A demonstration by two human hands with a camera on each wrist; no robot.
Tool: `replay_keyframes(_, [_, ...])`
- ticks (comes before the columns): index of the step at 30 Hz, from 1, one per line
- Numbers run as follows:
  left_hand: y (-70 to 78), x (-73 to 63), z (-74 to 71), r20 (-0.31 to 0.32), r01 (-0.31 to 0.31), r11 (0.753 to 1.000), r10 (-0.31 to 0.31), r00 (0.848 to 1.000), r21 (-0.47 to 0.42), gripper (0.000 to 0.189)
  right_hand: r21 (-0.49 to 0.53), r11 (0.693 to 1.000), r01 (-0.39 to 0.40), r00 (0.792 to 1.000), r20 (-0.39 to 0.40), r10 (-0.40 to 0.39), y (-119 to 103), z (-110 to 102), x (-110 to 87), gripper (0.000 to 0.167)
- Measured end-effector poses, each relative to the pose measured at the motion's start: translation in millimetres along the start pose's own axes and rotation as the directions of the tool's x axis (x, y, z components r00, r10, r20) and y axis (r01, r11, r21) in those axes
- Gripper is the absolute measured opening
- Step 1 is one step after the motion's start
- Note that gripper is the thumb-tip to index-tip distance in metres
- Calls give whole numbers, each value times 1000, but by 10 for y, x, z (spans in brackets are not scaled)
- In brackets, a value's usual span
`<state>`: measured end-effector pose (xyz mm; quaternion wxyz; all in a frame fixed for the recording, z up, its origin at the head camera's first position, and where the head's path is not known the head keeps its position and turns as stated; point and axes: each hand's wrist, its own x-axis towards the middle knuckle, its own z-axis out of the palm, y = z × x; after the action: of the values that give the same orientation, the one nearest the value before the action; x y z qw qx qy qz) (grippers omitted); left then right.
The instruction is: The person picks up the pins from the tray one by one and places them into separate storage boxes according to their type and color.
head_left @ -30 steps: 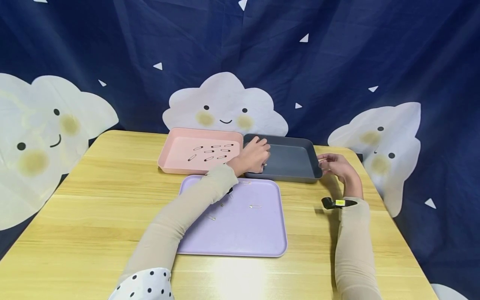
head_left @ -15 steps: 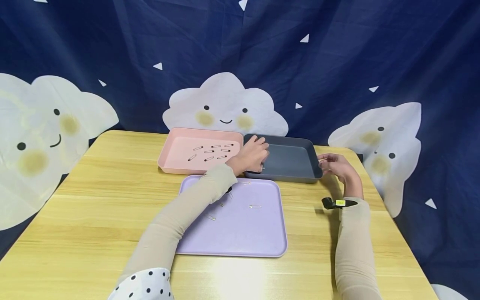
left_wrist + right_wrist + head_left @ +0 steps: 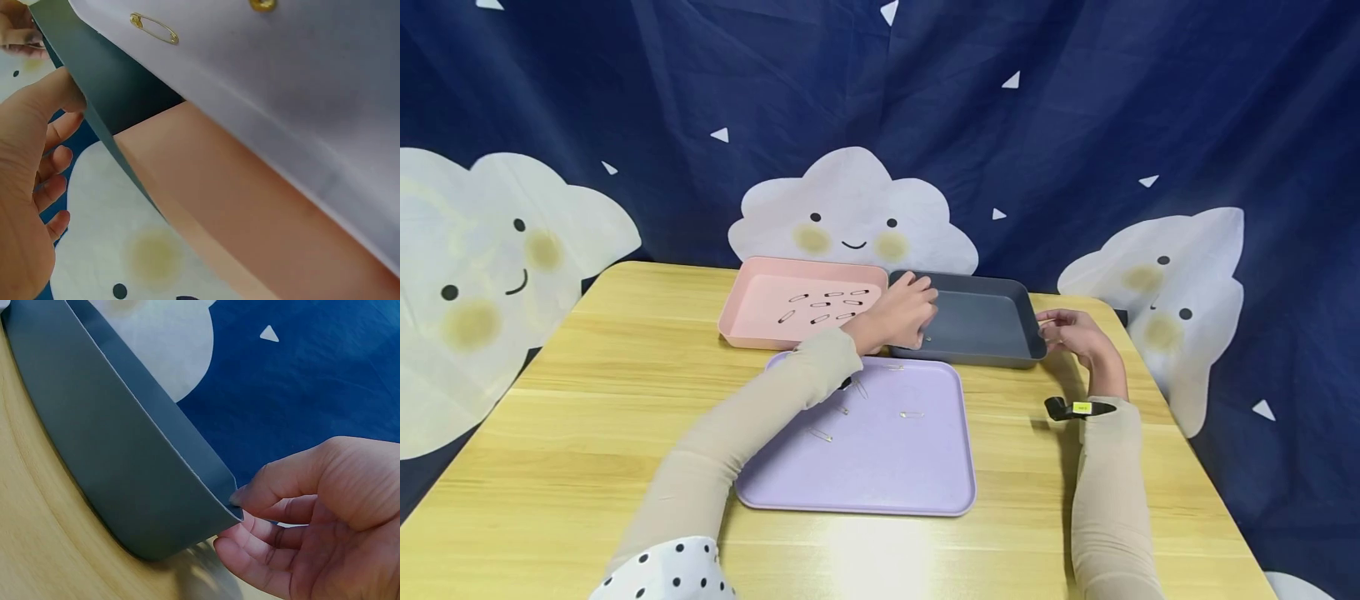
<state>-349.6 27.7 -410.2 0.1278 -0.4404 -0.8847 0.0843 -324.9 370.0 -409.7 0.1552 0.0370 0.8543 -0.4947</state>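
My left hand (image 3: 904, 312) reaches over the left end of the dark grey tray (image 3: 996, 362), fingers bent downward. A small gold bit, apparently a safety pin (image 3: 928, 339), shows beside its fingertips. In the left wrist view the tray's wall hides the tips of the left hand (image 3: 31, 156), so I cannot tell whether they pinch the pin. My right hand (image 3: 1075, 335) grips the tray's right end; in the right wrist view, its thumb (image 3: 253, 490) lies over the rim of the grey tray (image 3: 119, 437) with fingers outside.
A pink tray (image 3: 752, 340) with several dark safety pins (image 3: 820, 305) adjoins the grey tray on the left. In front, a lilac tray (image 3: 880, 487) bears several gold safety pins (image 3: 912, 414), partly beneath the left forearm. All stand on a wooden table (image 3: 572, 400) before a blue curtain (image 3: 1075, 125).
The left hand has lowered slightly and its forearm has shifted left. The gold bit has come down a little, and now shows just off the fingertips. The right hand keeps its place.
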Motion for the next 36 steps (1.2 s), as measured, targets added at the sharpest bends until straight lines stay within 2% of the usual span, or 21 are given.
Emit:
replay_keyframes(11, [59,-192,-198,-104,-96,995,95,990,-4,7,-29,999,23,1000,-4,-23,80,-15,10,52])
replay_keyframes(16, [136,-256,-279,-98,-137,990,135,986,-15,5,-21,999,24,1000,-3,-24,75,-16,7,51])
replay_keyframes(23, [299,-380,-350,-68,-210,978,211,975,15,13,-19,1000,23,1000,10,-22,80,-17,44,52])
replay_keyframes(28, [385,-479,-347,-71,-249,968,248,966,-12,14,-25,999,23,1000,7,-23,60,-19,27,50])
replay_keyframes(36, [469,-622,-267,-74,-291,954,285,956,-78,16,-49,998,27,1000,15,-26,38,-6,-12,51])
